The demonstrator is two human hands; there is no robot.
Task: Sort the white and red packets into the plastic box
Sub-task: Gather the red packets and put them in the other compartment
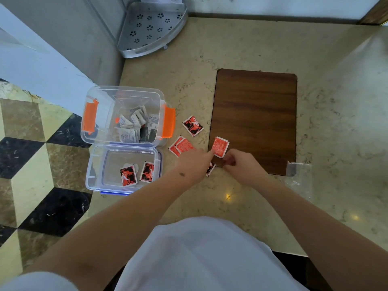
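- Both hands meet at the near left corner of the wooden board: my left hand has its fingers bunched together, the index tip touching a red packet, and my right hand is curled just beside it; I cannot tell which fingers truly pinch that packet.
- That packet stands tilted up, plain orange-red with fine print and a white edge.
- Another packet lies under my hands, red and black, mostly covered.
- On the desk, two overlapping red packets lie beside the boxes, and one red-and-black packet sits farther back, near the board's left edge.
- Two clear plastic boxes stand at the desk's left edge, touching: the far box with orange clips holds a heap of white packets; the near box with blue trim holds two red-and-black packets.
- Print on every packet is too small to read.
- A clear plastic bag lies by the board's near right corner, hard to make out against the stone.
- A perforated grey corner rack stands at the back, cut off at the top.
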